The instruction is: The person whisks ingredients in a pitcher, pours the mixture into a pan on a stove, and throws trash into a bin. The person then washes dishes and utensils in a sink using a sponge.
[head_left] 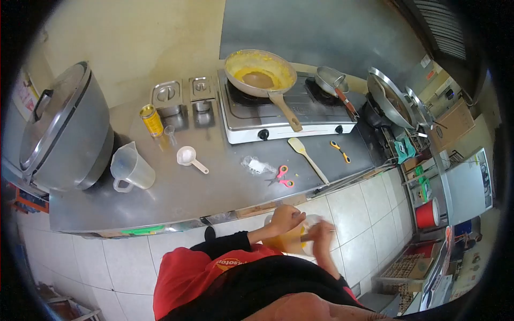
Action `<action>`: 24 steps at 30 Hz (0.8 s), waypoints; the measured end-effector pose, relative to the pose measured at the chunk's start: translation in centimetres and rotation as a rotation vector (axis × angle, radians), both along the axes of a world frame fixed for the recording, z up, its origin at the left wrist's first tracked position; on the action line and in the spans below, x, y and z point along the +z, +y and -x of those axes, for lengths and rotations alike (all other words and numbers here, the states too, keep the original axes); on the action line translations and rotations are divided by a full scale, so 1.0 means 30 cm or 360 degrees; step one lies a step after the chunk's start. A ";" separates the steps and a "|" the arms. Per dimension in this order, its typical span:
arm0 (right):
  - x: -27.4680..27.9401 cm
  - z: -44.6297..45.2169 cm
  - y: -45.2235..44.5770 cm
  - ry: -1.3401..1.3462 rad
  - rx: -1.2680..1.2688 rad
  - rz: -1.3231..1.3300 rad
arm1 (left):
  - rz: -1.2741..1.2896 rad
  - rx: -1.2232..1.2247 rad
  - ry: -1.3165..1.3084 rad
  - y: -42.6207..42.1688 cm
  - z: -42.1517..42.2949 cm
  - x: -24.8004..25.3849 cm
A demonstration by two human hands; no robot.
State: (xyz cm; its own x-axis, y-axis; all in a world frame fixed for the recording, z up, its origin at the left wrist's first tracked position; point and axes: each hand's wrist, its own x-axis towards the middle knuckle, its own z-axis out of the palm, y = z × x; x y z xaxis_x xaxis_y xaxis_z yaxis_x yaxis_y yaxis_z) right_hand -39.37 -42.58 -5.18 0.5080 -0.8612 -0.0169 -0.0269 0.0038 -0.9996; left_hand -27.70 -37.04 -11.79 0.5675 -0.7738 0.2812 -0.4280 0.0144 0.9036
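Observation:
My left hand point(286, 220) is closed in a fist at the upper rim of a clear container or bag point(289, 243) with yellow contents, in front of the counter's edge. What its fingers hold is hidden. Just right of it, my right hand point(321, 235) is curled over the same clear thing, blurred by motion; a short stick-like shape shows at its fingers, too smeared to name. On the counter nearest my hands lie pink-handled scissors point(282, 177), a pale spatula point(309, 160) and a crumpled clear plastic wrapper point(258, 165).
A two-burner stove point(284, 115) carries a frying pan point(261, 72) with yellow residue and a strainer point(332, 80). Leftward stand a white-filled measuring scoop point(187, 155), a plastic jug point(132, 167), a yellow can point(151, 121) and a large lidded pot point(64, 128). Yellow-black scissors point(340, 152) lie right.

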 end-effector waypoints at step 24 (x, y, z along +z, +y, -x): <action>0.036 -0.035 -0.055 -0.0360 0.0137 0.0083 | 0.0128 0.0088 0.0013 0.061 -0.045 0.094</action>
State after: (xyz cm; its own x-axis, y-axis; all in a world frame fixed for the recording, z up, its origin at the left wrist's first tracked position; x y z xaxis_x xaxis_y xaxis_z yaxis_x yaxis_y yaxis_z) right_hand -38.31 -44.23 -4.09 0.5652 -0.8114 0.1489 0.1996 -0.0406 -0.9790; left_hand -26.36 -35.20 -8.98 0.6111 -0.7165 0.3364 -0.4229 0.0637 0.9040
